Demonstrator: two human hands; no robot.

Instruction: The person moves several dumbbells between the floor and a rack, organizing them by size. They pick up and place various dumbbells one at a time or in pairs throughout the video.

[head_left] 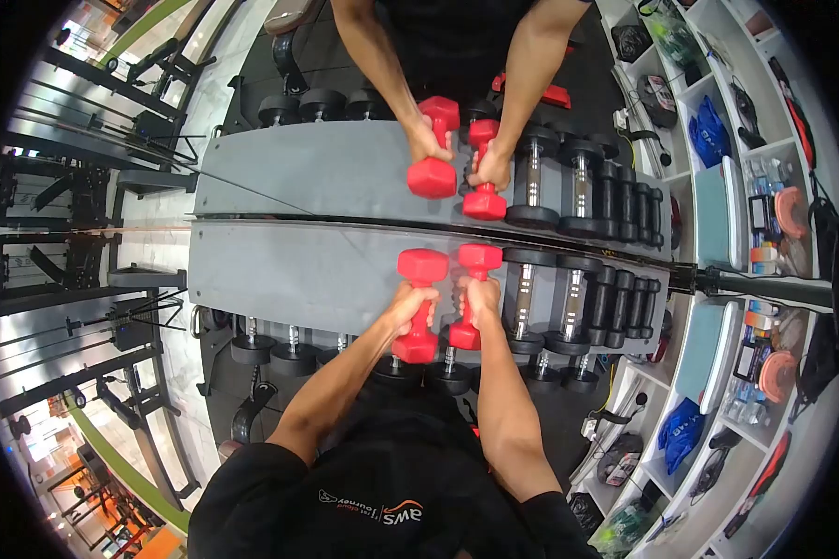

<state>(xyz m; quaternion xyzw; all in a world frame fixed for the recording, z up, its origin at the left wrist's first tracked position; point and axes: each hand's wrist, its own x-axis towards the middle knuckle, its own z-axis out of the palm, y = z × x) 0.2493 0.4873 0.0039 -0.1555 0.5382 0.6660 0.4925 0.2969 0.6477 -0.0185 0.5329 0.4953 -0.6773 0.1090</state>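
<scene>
My left hand [408, 308] is wrapped round the handle of a red hex dumbbell [416, 343], whose two heads stick out past my fist. A second, slimmer red dumbbell [480, 257] is gripped in my right hand [479, 298], just to the right. The two dumbbells lie almost parallel, pointing away from me, with a small gap between them. Both overlap the grey shelf top [289, 279] in this view. Right of my right hand, a black dumbbell with a chrome handle [525, 291] sits on the shelf.
More black dumbbells [602, 303] line the shelf's right end, and others [294, 354] hang lower along its near side. A mirror [298, 172] behind the shelf reflects my arms and weights. White cubbies [657, 373] stand right; gym machines [112, 321] stand left.
</scene>
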